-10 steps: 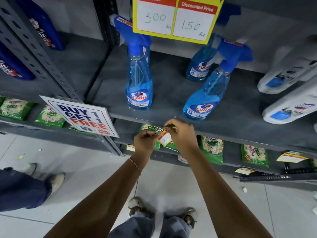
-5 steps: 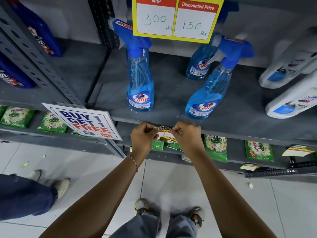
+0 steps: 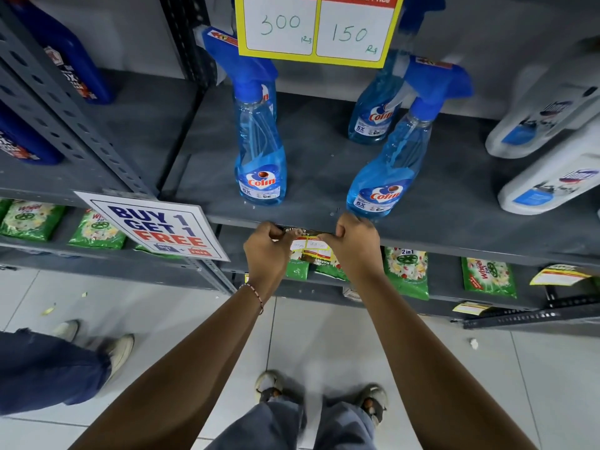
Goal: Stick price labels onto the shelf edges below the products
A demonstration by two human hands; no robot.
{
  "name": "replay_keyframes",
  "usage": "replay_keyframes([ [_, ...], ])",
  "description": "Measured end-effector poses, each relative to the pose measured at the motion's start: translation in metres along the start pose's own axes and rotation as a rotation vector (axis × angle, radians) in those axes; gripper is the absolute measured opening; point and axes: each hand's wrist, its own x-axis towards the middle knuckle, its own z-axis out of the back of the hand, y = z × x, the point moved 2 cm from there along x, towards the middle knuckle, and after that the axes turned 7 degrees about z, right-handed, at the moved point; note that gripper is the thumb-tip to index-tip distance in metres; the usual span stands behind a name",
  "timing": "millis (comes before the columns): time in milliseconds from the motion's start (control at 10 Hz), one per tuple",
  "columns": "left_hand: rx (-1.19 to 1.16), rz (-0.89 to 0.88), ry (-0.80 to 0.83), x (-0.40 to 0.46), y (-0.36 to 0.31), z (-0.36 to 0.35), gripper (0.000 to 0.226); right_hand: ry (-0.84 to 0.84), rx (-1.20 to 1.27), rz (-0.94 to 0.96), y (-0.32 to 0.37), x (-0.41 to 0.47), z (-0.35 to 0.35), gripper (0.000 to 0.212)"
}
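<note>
I've got both hands up at the front edge of the grey shelf [image 3: 454, 235], just below the two near Colin spray bottles [image 3: 259, 157]. Left hand [image 3: 268, 251] pinches the left end of the price label [image 3: 310, 246], right hand [image 3: 352, 245] pinches its right end, fingers curled tight. The label sits flat against the shelf lip between them, yellow and red border showing. BUY 1 GET 1 FREE sign [image 3: 156, 228] hangs just to the left.

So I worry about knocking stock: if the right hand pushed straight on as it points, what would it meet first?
Probably the shelf edge: the right hand is already pressing the price label there. The spray bottle stands above that line.
</note>
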Motion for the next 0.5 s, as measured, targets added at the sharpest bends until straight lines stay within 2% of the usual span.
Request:
replay_keyframes([
  [100,0.019,-0.052,0.007,-0.005,-0.011,0.004,0.02,-0.027,0.054,0.024,0.002,0.006,0.016,0.045],
  [200,0.064,-0.057,-0.045,-0.004,0.004,0.018,0.022,-0.062,0.051,0.001,-0.004,-0.009,0.015,0.037],
  [300,0.174,-0.163,-0.069,-0.01,0.008,0.036,0.031,-0.132,0.004,-0.035,-0.023,-0.043,0.013,0.029],
  [400,0.142,-0.485,-0.016,-0.048,-0.041,0.047,0.037,-0.277,0.014,0.025,-0.019,-0.062,0.058,0.026],
  [500,0.079,-0.887,0.053,-0.106,-0.104,0.059,0.038,-0.47,0.121,0.223,0.01,-0.076,0.129,0.019],
])
